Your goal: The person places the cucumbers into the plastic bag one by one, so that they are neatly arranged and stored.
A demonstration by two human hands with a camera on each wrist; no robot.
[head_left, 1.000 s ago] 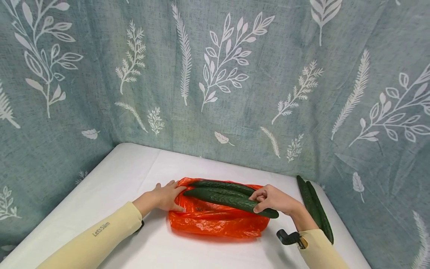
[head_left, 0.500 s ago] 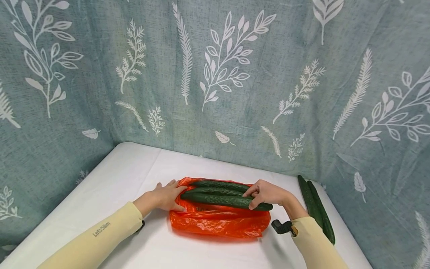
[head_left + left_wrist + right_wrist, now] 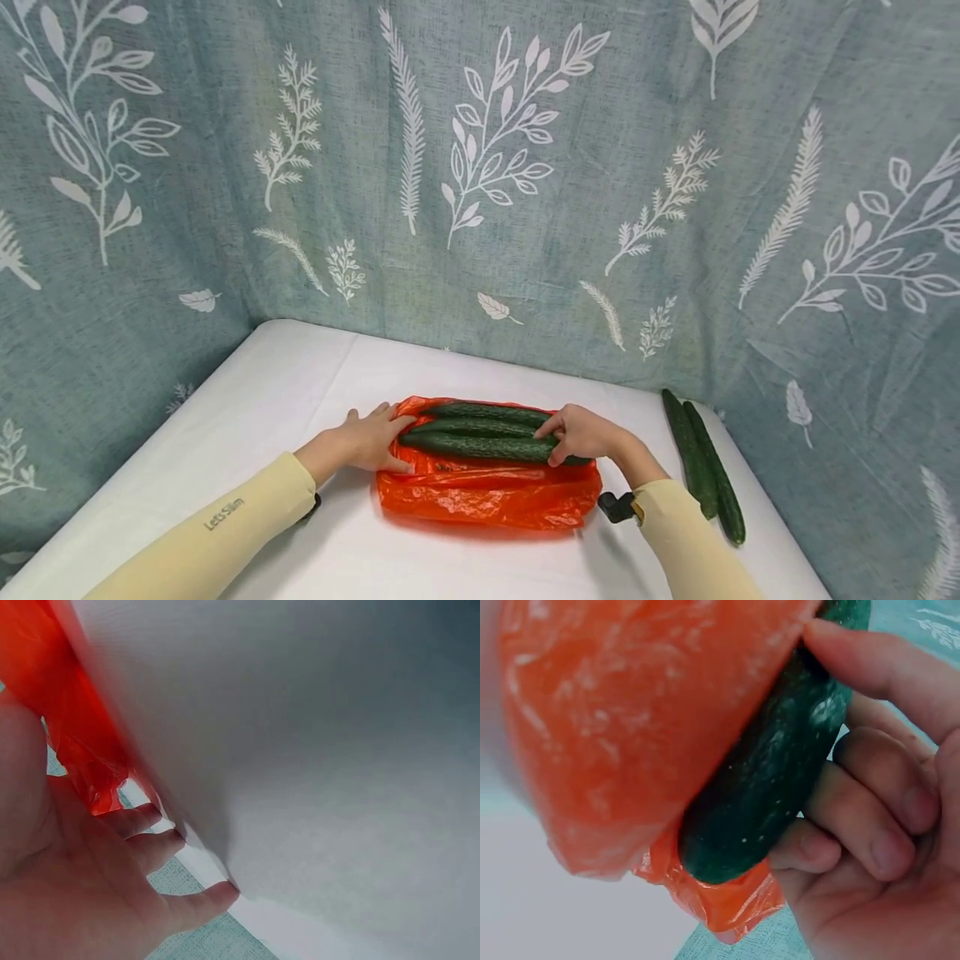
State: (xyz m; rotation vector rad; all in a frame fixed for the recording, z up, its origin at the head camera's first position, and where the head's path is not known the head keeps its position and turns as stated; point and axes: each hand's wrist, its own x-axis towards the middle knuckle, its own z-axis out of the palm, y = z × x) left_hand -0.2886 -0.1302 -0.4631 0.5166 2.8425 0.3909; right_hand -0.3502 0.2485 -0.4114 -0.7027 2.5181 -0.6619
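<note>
An orange-red plastic bag lies on the white table with its mouth spread wide. Several dark green cucumbers lie side by side in it. My right hand grips the right end of the nearest cucumber, thumb in front and fingers behind. The right wrist view shows this cucumber's end between the bag's film and my curled fingers. At the bag's left end, my left hand rests with spread, fairly straight fingers. Its fingertips touch the table in the left wrist view, beside the orange film.
Two more cucumbers lie together at the table's right edge, beyond my right forearm. A grey-green curtain with white leaf prints stands around the back and sides of the white table.
My right hand has moved left and slightly back, bringing the near cucumber further into the bag and beside the others. My left hand has stayed in place.
</note>
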